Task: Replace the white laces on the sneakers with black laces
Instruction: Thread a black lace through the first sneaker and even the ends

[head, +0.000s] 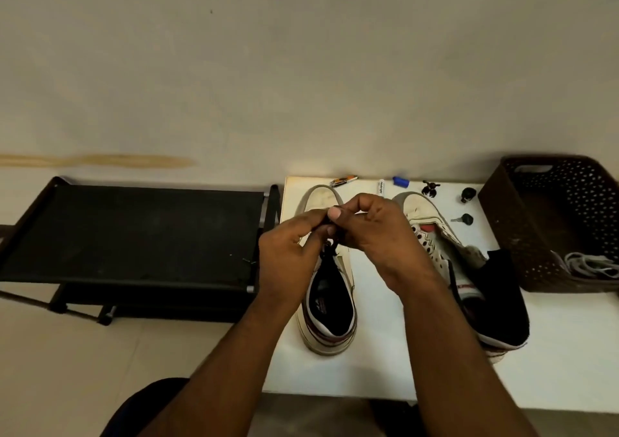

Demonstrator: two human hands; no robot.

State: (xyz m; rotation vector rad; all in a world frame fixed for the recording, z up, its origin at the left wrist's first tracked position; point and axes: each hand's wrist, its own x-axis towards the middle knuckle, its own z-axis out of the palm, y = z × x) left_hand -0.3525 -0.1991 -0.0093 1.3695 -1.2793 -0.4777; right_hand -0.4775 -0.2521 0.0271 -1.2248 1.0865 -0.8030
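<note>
Two white sneakers sit on a small white table (375,363), toes pointing at the wall. Both hands are bunched together over the left sneaker (330,302), right above its eyelets, so most of the lacing area is blocked from view. The left hand (289,252) and right hand (371,225) have their fingertips pressed together, pinching the black lace (330,250). A short bit of it shows dropping down to the top of the shoe's tongue, and the rest is hidden behind the fingers.

The right sneaker (432,232) lies just beside it, opened up with the tongue flopped out, eyelets bare as far as I can see. A black cloth-looking thing (502,302) lies over its heel end; can't tell what it is.

Along the back edge of the table there's small clutter: an orange-and-white item (343,180), a white tube (381,187), a blue cap (400,181), plus a few little dark bits (465,195) I can't make out.

On the right end of the table sits a brown perforated basket (502,222), touching the black cloth. Inside it, in the near corner, is a pile of white laces (589,264).

Left of the table stands a black shoe rack (134,232), right up against the table's edge.
</note>
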